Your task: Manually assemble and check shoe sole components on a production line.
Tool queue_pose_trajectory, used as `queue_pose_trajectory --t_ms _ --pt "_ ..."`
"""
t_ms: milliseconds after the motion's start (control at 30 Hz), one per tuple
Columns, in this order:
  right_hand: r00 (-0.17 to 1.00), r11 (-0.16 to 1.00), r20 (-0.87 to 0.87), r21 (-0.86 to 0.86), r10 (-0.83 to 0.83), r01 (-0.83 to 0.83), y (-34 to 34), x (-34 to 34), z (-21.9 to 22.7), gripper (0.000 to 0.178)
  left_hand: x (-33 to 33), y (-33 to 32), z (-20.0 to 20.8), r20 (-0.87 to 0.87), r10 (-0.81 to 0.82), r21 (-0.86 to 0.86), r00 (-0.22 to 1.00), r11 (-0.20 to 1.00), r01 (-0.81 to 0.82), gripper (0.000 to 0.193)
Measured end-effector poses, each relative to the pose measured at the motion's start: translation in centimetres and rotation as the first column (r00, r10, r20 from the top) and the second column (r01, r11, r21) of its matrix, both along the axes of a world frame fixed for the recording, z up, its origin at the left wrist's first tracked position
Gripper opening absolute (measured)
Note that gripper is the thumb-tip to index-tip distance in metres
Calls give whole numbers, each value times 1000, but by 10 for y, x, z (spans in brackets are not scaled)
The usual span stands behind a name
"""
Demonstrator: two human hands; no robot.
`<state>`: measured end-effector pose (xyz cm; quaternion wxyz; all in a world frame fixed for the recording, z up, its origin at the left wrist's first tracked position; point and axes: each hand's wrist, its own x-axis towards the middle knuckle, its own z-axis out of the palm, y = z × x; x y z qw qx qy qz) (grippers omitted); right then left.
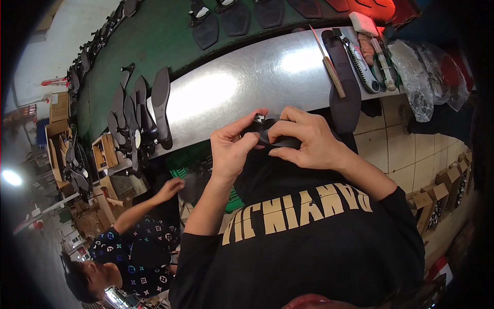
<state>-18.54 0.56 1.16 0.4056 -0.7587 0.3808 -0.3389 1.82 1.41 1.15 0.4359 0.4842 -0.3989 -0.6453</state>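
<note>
Both my hands are raised together in front of my chest, just off the near edge of the metal bench. Between them is a black sandal (pixel 263 135), mostly hidden by my fingers, with a shiny silvery piece showing at its far end. My left hand (pixel 230 149) grips it from the left, thumb and forefinger pressed close to the shiny piece. Curled over the other side, my right hand (pixel 307 140) pinches the dark material with its fingers and thumb. Nearest on the bench, to the right, lies a long black shoe sole (pixel 346 105).
A wooden-handled awl (pixel 333 77), a utility knife (pixel 362 67) and a syringe (pixel 382 59) lie at the right by a clear plastic bag (pixel 427 72). Several black soles (pixel 161 98) stand at the left. More sandals (pixel 235 20) sit on the green belt (pixel 149 38). A co-worker's hand (pixel 170 189) is at my left.
</note>
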Motion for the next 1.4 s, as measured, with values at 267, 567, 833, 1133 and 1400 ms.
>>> queue_pose_trajectory --t_ms 267,567,833,1133,1400 --pt "997 976 48 -206 -65 74 4 3 -4 25 2 -6 15 -76 11 198 997 980 4 41" --pt "980 924 71 -329 -184 197 3 7 -5 23 4 -7 14 -108 -62 235 992 968 86 42" --pt "980 941 -2 -281 -199 190 7 3 -16 19 2 -8 4 89 -174 219 981 964 151 29" --pt "969 950 -30 -204 -247 236 13 1 -23 20 -12 0 -3 184 -210 195 960 965 173 23" --pt "985 970 43 188 -165 155 7 -2 -11 15 -5 2 -8 177 -196 218 964 963 156 16"
